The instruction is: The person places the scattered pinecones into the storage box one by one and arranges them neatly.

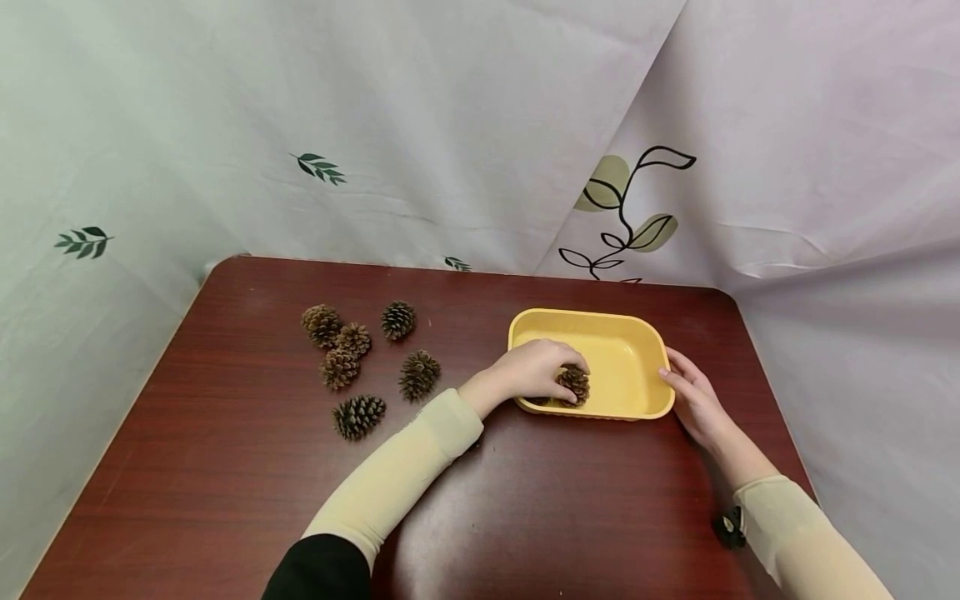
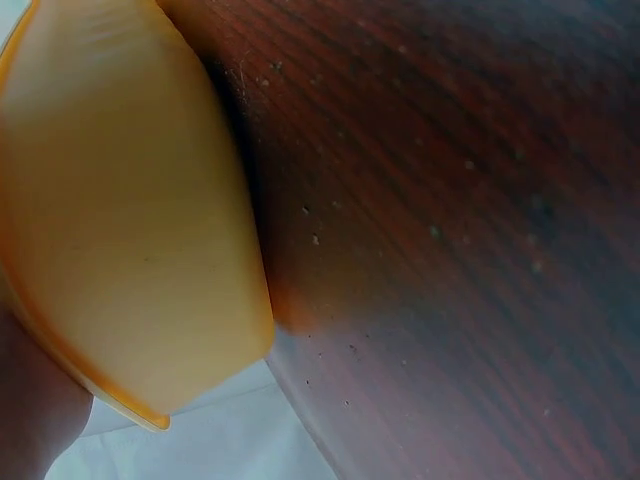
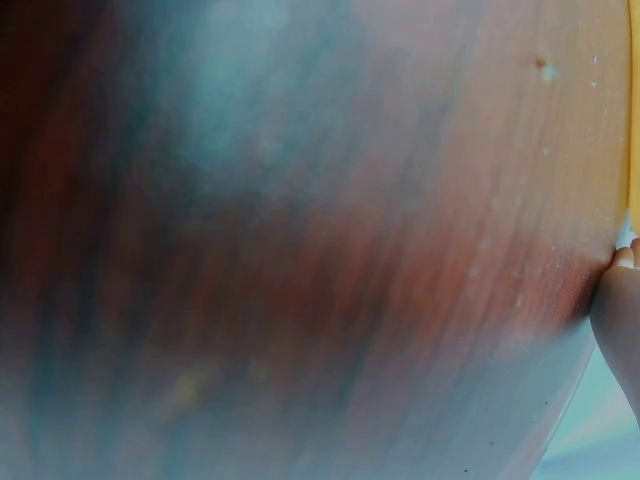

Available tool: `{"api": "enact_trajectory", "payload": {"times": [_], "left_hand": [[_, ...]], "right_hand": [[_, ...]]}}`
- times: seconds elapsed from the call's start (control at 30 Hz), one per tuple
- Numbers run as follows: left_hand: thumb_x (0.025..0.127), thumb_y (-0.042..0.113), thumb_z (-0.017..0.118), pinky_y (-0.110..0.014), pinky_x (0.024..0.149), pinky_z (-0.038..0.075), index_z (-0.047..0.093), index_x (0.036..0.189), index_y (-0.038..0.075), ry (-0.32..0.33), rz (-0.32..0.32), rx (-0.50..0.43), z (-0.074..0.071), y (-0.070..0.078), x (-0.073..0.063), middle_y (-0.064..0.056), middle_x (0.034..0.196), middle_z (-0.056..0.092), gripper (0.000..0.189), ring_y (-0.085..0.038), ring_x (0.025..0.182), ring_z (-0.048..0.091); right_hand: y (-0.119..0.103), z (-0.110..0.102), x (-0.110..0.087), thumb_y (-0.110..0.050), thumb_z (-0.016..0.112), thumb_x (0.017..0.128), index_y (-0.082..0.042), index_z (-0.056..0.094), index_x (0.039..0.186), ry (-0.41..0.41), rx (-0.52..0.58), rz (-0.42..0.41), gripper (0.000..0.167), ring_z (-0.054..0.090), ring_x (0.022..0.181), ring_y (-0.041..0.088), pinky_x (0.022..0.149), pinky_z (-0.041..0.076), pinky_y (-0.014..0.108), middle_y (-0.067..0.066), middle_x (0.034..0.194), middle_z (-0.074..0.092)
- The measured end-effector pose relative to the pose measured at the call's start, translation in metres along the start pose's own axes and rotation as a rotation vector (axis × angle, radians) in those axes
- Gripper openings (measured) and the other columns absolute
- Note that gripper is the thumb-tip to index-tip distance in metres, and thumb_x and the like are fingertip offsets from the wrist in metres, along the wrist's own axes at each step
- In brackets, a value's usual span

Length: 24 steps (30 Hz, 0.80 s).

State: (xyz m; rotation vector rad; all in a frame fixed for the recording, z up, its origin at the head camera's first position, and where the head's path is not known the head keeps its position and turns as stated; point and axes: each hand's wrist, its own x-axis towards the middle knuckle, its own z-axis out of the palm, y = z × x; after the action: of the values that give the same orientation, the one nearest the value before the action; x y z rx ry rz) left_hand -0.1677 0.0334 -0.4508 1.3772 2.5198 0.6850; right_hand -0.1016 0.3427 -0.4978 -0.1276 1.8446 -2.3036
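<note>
My left hand [image 1: 542,369] reaches over the near left rim of a yellow plastic tray [image 1: 630,367] and holds a brown pine cone [image 1: 574,385] between thumb and fingers, low inside it. Something dark shows under that hand in the tray's near left corner, mostly hidden. At the tray's right end, my right hand [image 1: 697,398] grips the rim, thumb tip over the edge and fingers along the outside. The left wrist view shows the tray's outer wall [image 2: 140,220] close up; part of the right hand [image 3: 622,310] appears at the right wrist view's edge.
Several pine cones lie on the left of the dark red wooden table [image 1: 225,467]: three are clustered [image 1: 340,368], others apart, such as a dark one [image 1: 359,417] nearest the front. A white curtain [image 1: 420,150] with leaf prints hangs behind the table.
</note>
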Motion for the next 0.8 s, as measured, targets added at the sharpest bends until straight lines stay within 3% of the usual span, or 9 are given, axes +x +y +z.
{"api": "enact_trajectory", "payload": {"times": [0.8], "left_hand": [[0.091, 0.035, 0.087, -0.026, 0.107, 0.055, 0.076, 0.127, 0.018, -0.091, -0.028, -0.033, -0.0006, -0.0029, 0.0012, 0.005, 0.129, 0.076, 0.042, -0.011, 0.117, 0.071]], "right_hand": [[-0.0005, -0.0007, -0.0005, -0.002, 0.041, 0.112, -0.020, 0.057, 0.140, 0.009, -0.020, 0.015, 0.037, 0.068, 0.112, 0.003, 0.091, 0.060, 0.018, -0.010, 0.130, 0.067]]}}
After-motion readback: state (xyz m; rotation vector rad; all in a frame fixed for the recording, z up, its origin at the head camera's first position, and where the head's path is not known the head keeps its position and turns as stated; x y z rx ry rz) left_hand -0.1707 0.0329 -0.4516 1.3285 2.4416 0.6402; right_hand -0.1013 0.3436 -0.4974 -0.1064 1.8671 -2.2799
